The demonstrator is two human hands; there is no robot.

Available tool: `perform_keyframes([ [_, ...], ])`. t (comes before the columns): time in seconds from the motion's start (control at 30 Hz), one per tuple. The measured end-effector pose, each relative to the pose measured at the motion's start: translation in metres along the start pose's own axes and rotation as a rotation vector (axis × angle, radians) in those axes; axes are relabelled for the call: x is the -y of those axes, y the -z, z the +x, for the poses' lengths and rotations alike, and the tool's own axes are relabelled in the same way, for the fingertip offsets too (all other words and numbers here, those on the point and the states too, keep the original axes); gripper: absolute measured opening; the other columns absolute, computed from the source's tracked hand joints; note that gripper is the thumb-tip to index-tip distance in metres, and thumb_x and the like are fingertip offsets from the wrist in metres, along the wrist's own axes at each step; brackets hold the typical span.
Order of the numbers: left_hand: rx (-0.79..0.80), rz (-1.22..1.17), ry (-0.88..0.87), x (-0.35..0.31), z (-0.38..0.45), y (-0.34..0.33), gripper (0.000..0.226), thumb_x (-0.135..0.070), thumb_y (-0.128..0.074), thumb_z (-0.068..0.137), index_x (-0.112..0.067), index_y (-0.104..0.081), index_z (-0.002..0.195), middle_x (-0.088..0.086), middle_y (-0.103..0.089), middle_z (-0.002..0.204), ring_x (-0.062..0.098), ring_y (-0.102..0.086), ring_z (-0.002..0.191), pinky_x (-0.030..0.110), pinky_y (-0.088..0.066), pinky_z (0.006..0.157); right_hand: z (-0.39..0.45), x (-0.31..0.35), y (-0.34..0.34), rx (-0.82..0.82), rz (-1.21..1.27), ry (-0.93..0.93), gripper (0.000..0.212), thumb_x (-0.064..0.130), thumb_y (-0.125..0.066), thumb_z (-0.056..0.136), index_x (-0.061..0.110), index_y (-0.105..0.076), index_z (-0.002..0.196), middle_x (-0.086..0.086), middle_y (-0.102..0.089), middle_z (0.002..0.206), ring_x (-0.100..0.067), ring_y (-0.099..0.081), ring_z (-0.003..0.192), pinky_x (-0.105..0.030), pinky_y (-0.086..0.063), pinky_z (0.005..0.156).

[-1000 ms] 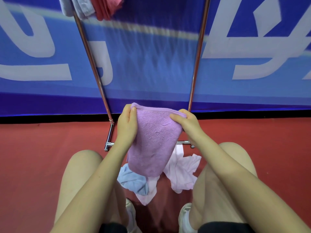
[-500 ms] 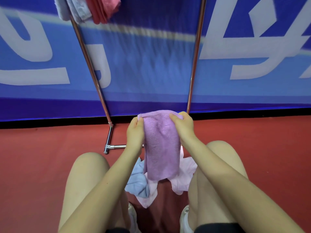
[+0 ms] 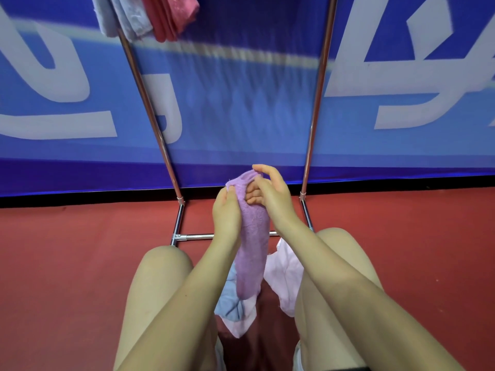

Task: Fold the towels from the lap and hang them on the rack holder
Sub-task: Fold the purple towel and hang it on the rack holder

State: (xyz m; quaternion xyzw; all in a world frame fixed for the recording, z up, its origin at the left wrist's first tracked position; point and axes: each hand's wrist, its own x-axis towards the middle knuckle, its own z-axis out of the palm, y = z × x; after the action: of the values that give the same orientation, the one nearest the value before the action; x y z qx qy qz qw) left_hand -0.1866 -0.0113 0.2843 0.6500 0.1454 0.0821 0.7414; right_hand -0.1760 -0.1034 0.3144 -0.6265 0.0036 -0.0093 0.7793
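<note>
A purple towel [image 3: 251, 253] hangs folded into a narrow strip in front of my knees. My left hand [image 3: 226, 212] grips its upper left edge. My right hand [image 3: 270, 194] pinches the top of the towel from the right, with some fingers spread. Between my legs lie a light blue towel [image 3: 227, 301] and a pale pink towel [image 3: 286, 274]. The metal rack [image 3: 150, 108] stands just ahead, with its two poles rising on either side. Grey-blue towels [image 3: 123, 14] and red-pink towels [image 3: 171, 14] hang on it at the top left.
A blue banner wall [image 3: 241, 103] stands behind the rack. The rack's base bar [image 3: 195, 236] rests on the red floor [image 3: 67, 250] near my knees. My shoes show at the bottom between my legs.
My hands have come together, which has narrowed the purple towel from a wide panel into a slim folded strip. The view has shifted slightly, so the rack's base appears lower.
</note>
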Motion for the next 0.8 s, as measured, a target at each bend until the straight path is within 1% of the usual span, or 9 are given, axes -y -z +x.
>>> perform_keyframes([
  [0.07, -0.025, -0.007, 0.031, -0.001, 0.001, 0.003, 0.034, -0.034, -0.043, 0.096, -0.015, -0.070, 0.104, 0.008, -0.073, 0.105, 0.020, -0.066, 0.096, 0.037, -0.051, 0.088, 0.000, -0.001, -0.001, 0.060, -0.101, 0.040, 0.032, -0.003, -0.040, 0.090, 0.015, -0.057, 0.110, -0.003, -0.057, 0.066, -0.008, -0.054, 0.053, -0.019, -0.050, 0.057],
  [0.13, -0.046, -0.023, 0.041, -0.002, 0.001, 0.003, 0.032, -0.029, -0.044, 0.097, -0.011, -0.069, 0.102, 0.012, -0.072, 0.103, 0.020, -0.064, 0.089, 0.037, -0.051, 0.083, -0.001, -0.005, -0.001, 0.089, -0.260, 0.099, 0.033, -0.002, -0.045, 0.088, 0.017, -0.060, 0.110, 0.001, -0.054, 0.063, -0.006, -0.052, 0.053, -0.019, -0.048, 0.058],
  [0.27, -0.044, -0.005, 0.052, -0.006, 0.004, 0.007, 0.027, -0.020, -0.048, 0.097, -0.010, -0.073, 0.099, 0.005, -0.075, 0.095, 0.014, -0.067, 0.084, 0.029, -0.052, 0.076, 0.002, -0.010, 0.005, 0.066, -0.620, 0.236, 0.020, 0.014, -0.059, 0.084, 0.026, -0.064, 0.099, 0.001, -0.048, 0.063, -0.005, -0.045, 0.058, -0.021, -0.044, 0.066],
  [0.4, -0.072, 0.081, 0.014, -0.011, 0.004, 0.009, 0.030, -0.016, -0.043, 0.096, -0.008, -0.072, 0.096, 0.007, -0.073, 0.098, 0.016, -0.063, 0.085, 0.033, -0.050, 0.080, 0.007, -0.012, 0.014, -0.006, -0.792, 0.400, 0.011, 0.026, -0.068, 0.078, 0.022, -0.067, 0.088, 0.000, -0.055, 0.075, -0.013, -0.049, 0.077, -0.024, -0.041, 0.070],
  [0.53, -0.018, 0.114, -0.007, -0.013, 0.002, 0.010, 0.028, -0.017, -0.045, 0.096, -0.009, -0.072, 0.092, 0.003, -0.073, 0.090, 0.015, -0.062, 0.081, 0.031, -0.049, 0.076, 0.006, -0.014, 0.016, -0.049, -0.785, 0.500, 0.009, 0.024, -0.071, 0.078, 0.017, -0.067, 0.083, 0.004, -0.050, 0.089, -0.012, -0.044, 0.092, -0.010, -0.035, 0.078],
  [0.63, 0.053, 0.069, -0.020, -0.013, -0.002, 0.007, 0.027, -0.017, -0.047, 0.094, -0.016, -0.073, 0.084, -0.003, -0.073, 0.087, 0.012, -0.062, 0.082, 0.032, -0.049, 0.081, 0.004, -0.011, 0.017, -0.016, -0.630, 0.422, 0.006, 0.020, -0.069, 0.079, 0.021, -0.064, 0.081, 0.005, -0.050, 0.095, -0.004, -0.050, 0.094, -0.010, -0.037, 0.083],
  [0.7, 0.080, 0.097, -0.019, -0.015, -0.006, 0.004, 0.029, -0.022, -0.045, 0.089, -0.013, -0.072, 0.091, 0.004, -0.074, 0.097, 0.012, -0.061, 0.086, 0.035, -0.050, 0.087, 0.003, -0.006, 0.019, -0.005, -0.540, 0.328, 0.011, 0.015, -0.068, 0.081, 0.023, -0.061, 0.081, 0.001, -0.054, 0.096, 0.008, -0.051, 0.087, -0.005, -0.036, 0.079],
  [0.73, 0.091, 0.110, -0.018, -0.015, -0.007, 0.003, 0.032, -0.022, -0.043, 0.088, -0.008, -0.070, 0.097, 0.008, -0.073, 0.102, 0.011, -0.061, 0.087, 0.033, -0.050, 0.086, 0.002, -0.003, 0.020, -0.013, -0.526, 0.302, 0.012, 0.013, -0.068, 0.081, 0.023, -0.061, 0.081, 0.000, -0.055, 0.096, 0.011, -0.051, 0.084, -0.003, -0.035, 0.077],
  [0.8, 0.120, 0.082, -0.020, -0.018, -0.012, 0.000, 0.032, -0.015, -0.041, 0.093, -0.002, -0.068, 0.104, 0.011, -0.072, 0.103, 0.008, -0.060, 0.084, 0.022, -0.049, 0.075, 0.001, 0.000, 0.023, -0.038, -0.504, 0.281, 0.011, 0.012, -0.068, 0.081, 0.021, -0.061, 0.082, 0.004, -0.054, 0.092, 0.009, -0.052, 0.083, -0.001, -0.035, 0.076],
])
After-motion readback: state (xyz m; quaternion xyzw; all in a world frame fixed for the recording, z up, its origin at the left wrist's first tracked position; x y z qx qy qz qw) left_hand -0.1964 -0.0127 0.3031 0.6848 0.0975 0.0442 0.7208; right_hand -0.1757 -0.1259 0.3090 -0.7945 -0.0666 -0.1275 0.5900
